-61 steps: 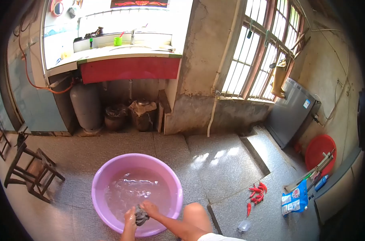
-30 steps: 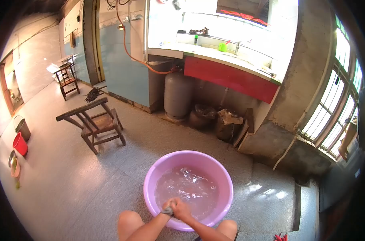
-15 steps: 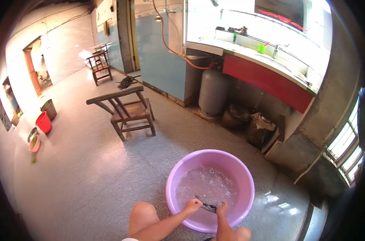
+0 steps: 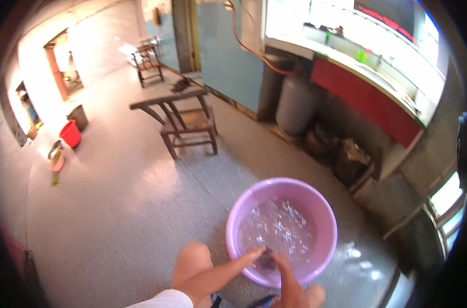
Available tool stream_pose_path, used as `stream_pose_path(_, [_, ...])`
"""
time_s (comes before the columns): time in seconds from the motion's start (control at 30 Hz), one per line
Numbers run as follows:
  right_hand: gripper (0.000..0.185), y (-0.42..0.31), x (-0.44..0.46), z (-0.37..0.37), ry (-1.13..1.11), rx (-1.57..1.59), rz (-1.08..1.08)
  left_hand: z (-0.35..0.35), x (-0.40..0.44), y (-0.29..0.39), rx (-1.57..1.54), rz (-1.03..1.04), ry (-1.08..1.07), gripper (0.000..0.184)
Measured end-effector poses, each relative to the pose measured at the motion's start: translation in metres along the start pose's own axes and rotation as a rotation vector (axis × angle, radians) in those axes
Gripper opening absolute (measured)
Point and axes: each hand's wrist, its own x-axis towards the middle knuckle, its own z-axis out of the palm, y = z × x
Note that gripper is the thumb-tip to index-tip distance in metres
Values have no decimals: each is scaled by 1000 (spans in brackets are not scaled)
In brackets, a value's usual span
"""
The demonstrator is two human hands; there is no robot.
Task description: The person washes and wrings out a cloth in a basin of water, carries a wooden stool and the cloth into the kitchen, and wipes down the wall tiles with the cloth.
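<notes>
A round purple basin of rippling, cloudy water stands on the floor before my knees. Over its near side, my left hand and my right hand come close together on a small dark cloth. The cloth is bunched between them, low at the water. Both hands look closed on it, though motion smears the fingers. How much of the cloth lies under water cannot be made out.
A wooden chair stands beyond the basin. At the left are a red bucket and a pink basin. A gas cylinder and dark bins sit under the red-fronted counter.
The cloth was stretched between my hands and is now bunched, with the hands nearer each other. The water ripples more strongly. The whole view has shifted, moving the room's things rightward and up.
</notes>
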Motion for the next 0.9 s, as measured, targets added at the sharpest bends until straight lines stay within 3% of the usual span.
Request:
stream_pose_path(0.03, [48, -16, -3, 23, 432, -211, -208, 2, -4, -2, -120, -32, -14, 86])
stream_pose_path(0.07, [46, -40, -11, 18, 247, -265, -135, 1, -6, 1, -193, -91, -100, 93])
stream_pose_path(0.1, [40, -106, -43, 25, 3, -101, 10, 7, -14, 10, -286, -135, -26, 91])
stream_pose_path(0.13, [42, -142, -62, 33, 33, -170, 32, 12, -21, 17, -376, -175, 56, 89])
stream_pose_path(0.2, [47, -176, -85, 51, 72, -141, -53, 3, -22, 18, -391, -67, -142, 87])
stream_pose_path(0.23, [49, -185, -94, 60, 81, -43, -152, -7, -11, 15, -390, -76, -157, 87])
stream_pose_path(0.3, [47, -214, -123, 80, 102, -88, -167, -24, 19, 2, -490, -89, -478, 81])
stream_pose_path(0.33, [45, -220, -131, 89, 112, -127, -193, -20, 20, 1, -492, -107, -481, 81])
stream_pose_path(0.4, [43, -218, -137, 107, 205, -280, -252, -12, 24, 2, -476, -123, -184, 73])
stream_pose_path(0.47, [35, -220, -138, 118, 368, -513, -339, -15, 43, -5, -507, -80, -214, 66])
stream_pose_path(0.5, [35, -216, -131, 118, 372, -505, -325, -16, 48, -11, -549, -30, -241, 59])
stream_pose_path(0.57, [35, -200, -108, 112, 629, -751, -253, -4, 28, -8, -575, 14, -177, 50])
stream_pose_path(0.67, [38, -195, -78, 73, 737, -559, -130, 29, -11, 27, -528, 229, 9, 24])
stream_pose_path(0.7, [37, -183, -68, 55, 779, -489, -65, 34, -15, 27, -517, 219, 13, 24])
stream_pose_path(0.77, [38, -156, -62, 29, 799, -646, 123, 36, -19, 27, -295, 420, -73, 21])
stream_pose_path(0.83, [37, -126, -53, 15, 816, -635, 146, 24, -8, 22, -126, 373, -164, 25])
stream_pose_path(0.9, [36, -80, -42, -9, 817, -649, 175, 11, 5, 8, 231, 478, -74, 37])
